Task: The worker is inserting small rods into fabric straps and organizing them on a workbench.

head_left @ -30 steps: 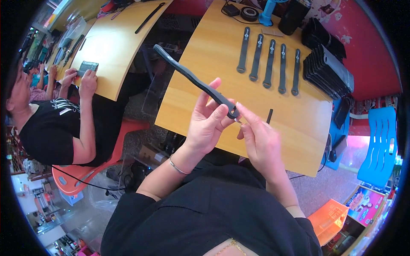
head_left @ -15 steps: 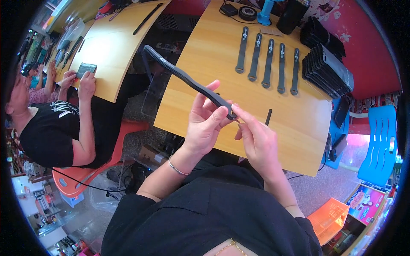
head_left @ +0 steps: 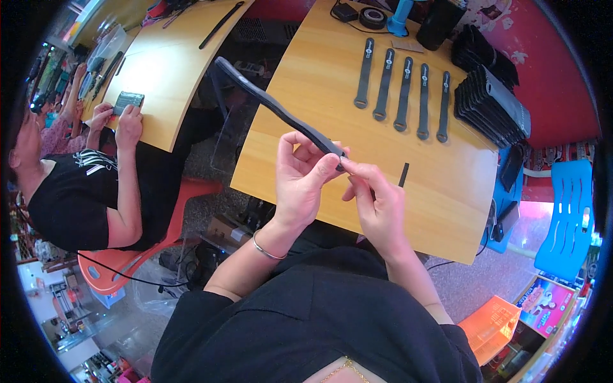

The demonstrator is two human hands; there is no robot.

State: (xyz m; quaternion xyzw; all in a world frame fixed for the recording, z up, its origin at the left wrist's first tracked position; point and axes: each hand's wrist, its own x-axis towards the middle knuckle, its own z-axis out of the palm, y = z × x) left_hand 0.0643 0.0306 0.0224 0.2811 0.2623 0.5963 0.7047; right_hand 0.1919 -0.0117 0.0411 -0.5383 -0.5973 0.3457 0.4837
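Note:
Above the near part of the table, my left hand is closed round the lower end of a long black strap. The strap looks thick, perhaps several layers together, and its free end slants up to the far left. Thumb and forefinger of my right hand pinch the strap's near tip beside my left thumb; that tip is partly hidden by the fingers. Beyond my hands lies a row of several dark straps, each with a rounded loop at the near end. A short black strip rests right of my right hand.
A stack of black folded pieces stands at the table's right edge, near a black bottle and a tape roll. A co-worker sits left at another table. A blue chair is at right.
Both hands have shifted slightly left and away from me with the strap. The strap's printed mark, visible before, no longer shows clearly.

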